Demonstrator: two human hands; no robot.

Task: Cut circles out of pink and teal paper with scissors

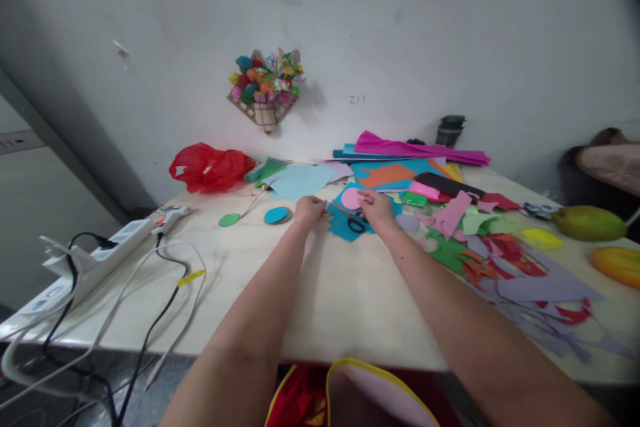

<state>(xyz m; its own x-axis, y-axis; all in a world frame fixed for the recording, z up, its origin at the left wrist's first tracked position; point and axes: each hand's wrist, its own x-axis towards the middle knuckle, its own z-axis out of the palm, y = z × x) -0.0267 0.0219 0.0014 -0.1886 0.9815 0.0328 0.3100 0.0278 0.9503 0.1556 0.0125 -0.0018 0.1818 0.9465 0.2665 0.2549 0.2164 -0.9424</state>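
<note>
My right hand pinches a pink paper circle by its right edge. Beneath it lies a blue paper scrap with a ragged outline. Black-handled scissors rest on that scrap, partly hidden by my right hand. My left hand is left of the scrap, its fingertips pressed together; whether anything is between them is too small to make out. A blue paper circle, with another disc showing under its edge, lies left of my left hand. Farther left is a green paper circle.
Paper scraps cover the right side, near a green mango. Coloured sheets and a black phone-like slab lie behind. A red plastic bag sits back left; a power strip with cables runs along the left edge.
</note>
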